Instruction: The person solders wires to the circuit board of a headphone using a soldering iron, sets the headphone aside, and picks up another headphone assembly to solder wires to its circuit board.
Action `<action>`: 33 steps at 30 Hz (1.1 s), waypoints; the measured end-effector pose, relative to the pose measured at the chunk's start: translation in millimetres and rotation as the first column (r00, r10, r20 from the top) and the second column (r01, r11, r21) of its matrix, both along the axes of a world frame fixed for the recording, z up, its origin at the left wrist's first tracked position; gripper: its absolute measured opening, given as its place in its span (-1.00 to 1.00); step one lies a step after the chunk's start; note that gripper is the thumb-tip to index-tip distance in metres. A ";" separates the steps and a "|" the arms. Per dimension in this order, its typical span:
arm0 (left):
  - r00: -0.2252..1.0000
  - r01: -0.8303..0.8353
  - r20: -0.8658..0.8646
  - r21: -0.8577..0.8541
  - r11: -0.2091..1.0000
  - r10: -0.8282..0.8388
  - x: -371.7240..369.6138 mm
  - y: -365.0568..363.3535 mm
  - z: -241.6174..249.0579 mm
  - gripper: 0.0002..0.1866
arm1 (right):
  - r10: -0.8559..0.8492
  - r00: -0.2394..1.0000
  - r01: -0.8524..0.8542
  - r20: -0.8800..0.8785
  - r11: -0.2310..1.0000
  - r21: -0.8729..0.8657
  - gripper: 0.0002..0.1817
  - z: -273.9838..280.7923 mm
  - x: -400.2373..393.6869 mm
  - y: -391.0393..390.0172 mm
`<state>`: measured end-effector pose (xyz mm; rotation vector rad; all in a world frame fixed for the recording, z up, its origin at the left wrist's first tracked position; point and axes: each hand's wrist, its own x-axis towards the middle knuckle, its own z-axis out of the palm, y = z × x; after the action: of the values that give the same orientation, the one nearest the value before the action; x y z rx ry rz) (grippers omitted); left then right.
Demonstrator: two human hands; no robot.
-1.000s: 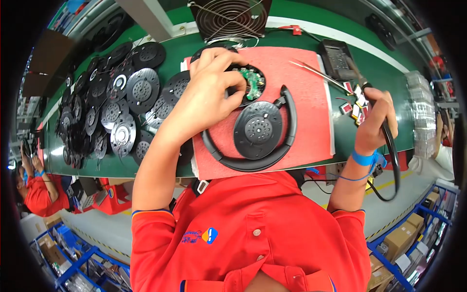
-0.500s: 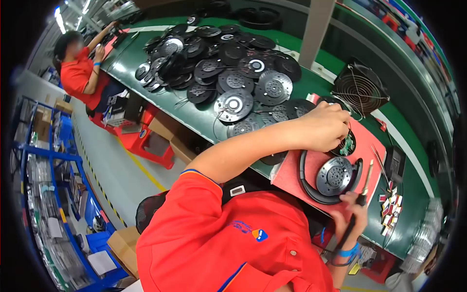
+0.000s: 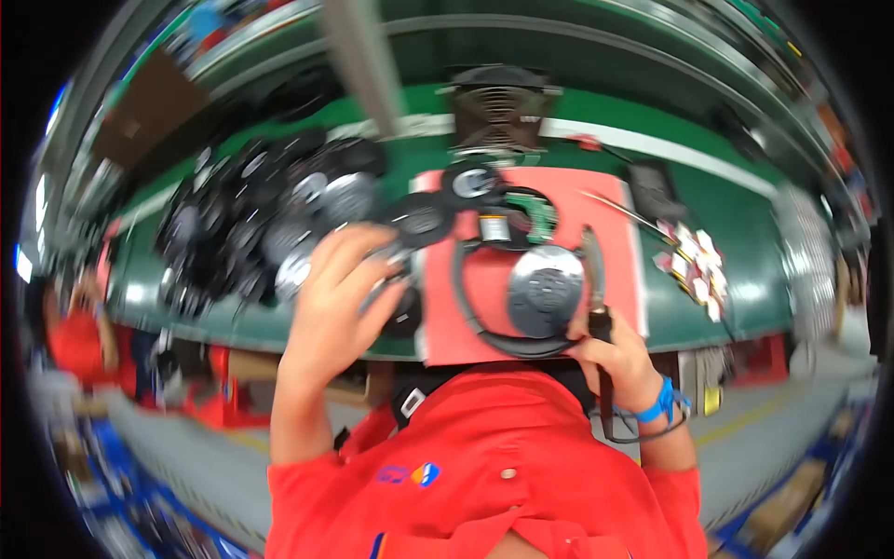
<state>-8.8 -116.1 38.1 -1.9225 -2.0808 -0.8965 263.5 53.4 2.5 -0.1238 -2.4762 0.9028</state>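
My left hand (image 3: 340, 303), blurred by motion, has its fingers apart beside the pile of black and silver round discs (image 3: 298, 238). Its fingertips overlap the discs nearest the mat. My right hand (image 3: 616, 361), with a blue wristband, is wrapped around the black handle of a soldering iron (image 3: 593, 265), whose metal shaft points away from me. Just left of that hand, a silver perforated disc (image 3: 546, 291) lies within a curved black band (image 3: 466, 303). Behind it sits a black round housing with a green circuit board (image 3: 538, 219) and a small white rectangular piece (image 3: 494, 228).
The pink mat (image 3: 447, 335) lies on the green bench (image 3: 754, 279). A fan with a wire guard (image 3: 498, 107) stands behind it. Small white-and-red pieces (image 3: 697, 265) and stacked clear trays (image 3: 805, 261) are at right. Another person in red (image 3: 79, 349) sits far left.
My view has swung round to face the bench. My left hand has left the circuit-board housing and moved left to the discs, its fingers spreading. My right hand still holds the soldering iron.
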 end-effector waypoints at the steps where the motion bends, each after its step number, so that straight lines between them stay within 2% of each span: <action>1: 1.000 -0.016 0.018 0.010 1.000 0.015 4.8 -4.8 -5.7 -0.82 | 0.018 1.000 -0.018 -0.005 0.998 0.057 -0.72 5.8 8.2 5.9; 2: 0.999 -0.045 0.010 0.018 0.999 0.044 7.7 -10.2 -15.0 -0.82 | 0.051 0.999 -0.050 -0.005 0.993 0.109 -0.69 11.8 15.5 11.6; 3: 0.998 -0.064 -0.012 0.051 0.997 0.065 11.3 -14.5 -20.8 -0.82 | 0.017 0.998 -0.011 -0.059 0.995 0.096 -0.75 26.3 18.8 13.2; 4: 0.996 -0.083 -0.021 0.093 0.992 0.086 11.8 -17.5 -31.4 -0.83 | -0.083 0.995 0.088 -0.052 0.990 0.112 -0.72 38.1 20.3 16.8; 6: 0.986 -0.145 -0.058 0.167 0.975 0.157 13.4 -24.0 -48.4 -0.85 | -0.108 0.980 0.122 -0.169 0.990 0.073 -0.69 41.5 31.0 41.8; 8: 0.971 -0.212 -0.058 0.231 0.950 0.231 16.5 -26.9 -61.6 -0.87 | -0.161 0.929 0.256 -0.334 0.930 0.264 -0.64 61.4 19.4 69.2; 12: 0.949 -0.279 -0.052 0.311 0.908 0.310 23.3 -24.9 -72.9 -0.88 | -0.341 0.878 0.445 -0.336 0.840 0.310 -0.62 74.0 -14.6 144.3; 14: 0.941 -0.311 -0.020 0.344 0.886 0.338 23.2 -24.1 -73.3 -0.87 | -0.352 0.871 0.449 -0.342 0.853 0.267 -0.64 64.0 -43.1 192.9; 15: 0.939 -0.316 -0.009 0.365 0.876 0.342 23.1 -23.2 -74.2 -0.86 | -0.329 0.874 0.457 -0.356 0.807 0.374 -0.64 55.5 -58.5 221.6; 16: 0.935 -0.327 0.002 0.383 0.864 0.354 22.6 -22.5 -75.4 -0.86 | -0.328 0.881 0.448 -0.340 0.811 0.377 -0.62 44.5 -74.0 245.2; 18: 0.940 -0.310 -0.003 0.410 0.858 0.342 21.4 -22.4 -74.4 -0.86 | -0.319 0.857 0.497 -0.405 0.722 0.482 -0.54 19.2 -98.0 287.8; 20: 0.947 -0.295 0.008 0.419 0.859 0.321 19.8 -24.6 -73.6 -0.88 | -0.492 0.820 0.572 -0.294 0.675 0.467 -0.50 -3.1 -116.3 314.0; 22: 0.960 -0.270 0.047 0.421 0.866 0.277 15.9 -27.7 -71.8 -0.87 | -0.505 0.831 0.555 -0.232 0.727 0.405 -0.57 -18.2 -126.9 321.3; 25: 0.971 -0.204 -0.043 0.374 0.905 0.236 -5.9 -40.0 -52.2 -0.86 | -0.415 0.878 0.478 -0.238 0.777 0.410 -0.65 -7.5 -131.4 298.3; 29: 0.937 -0.191 -0.232 0.288 0.939 0.262 -83.7 -30.4 -1.5 -0.85 | -0.347 0.916 0.402 -0.203 0.811 0.426 -0.71 22.8 -113.8 247.7; 30: 0.931 -0.193 -0.265 0.226 0.955 0.251 -106.9 -21.1 10.4 -0.86 | -0.373 0.905 0.425 -0.204 0.803 0.419 -0.71 33.3 -105.6 229.6; 31: 0.946 -0.238 -0.208 0.079 0.968 0.250 -129.8 -11.3 21.4 -0.86 | -0.339 0.926 0.378 -0.167 0.823 0.424 -0.72 43.3 -95.6 209.8; 32: 0.935 -0.287 -0.230 -0.046 0.957 0.269 -155.6 0.2 27.4 -0.84 | -0.318 0.938 0.345 -0.136 0.834 0.430 -0.72 48.1 -85.8 190.5; 33: 0.942 -0.290 -0.230 -0.183 0.939 0.246 -182.4 11.0 31.2 -0.81 | -0.329 0.935 0.354 -0.130 0.864 0.359 -0.71 47.7 -76.6 171.9</action>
<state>-191.2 -105.0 69.3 -1.6770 -2.3146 -0.4120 186.9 225.3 50.2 -0.3815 -2.4105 0.2673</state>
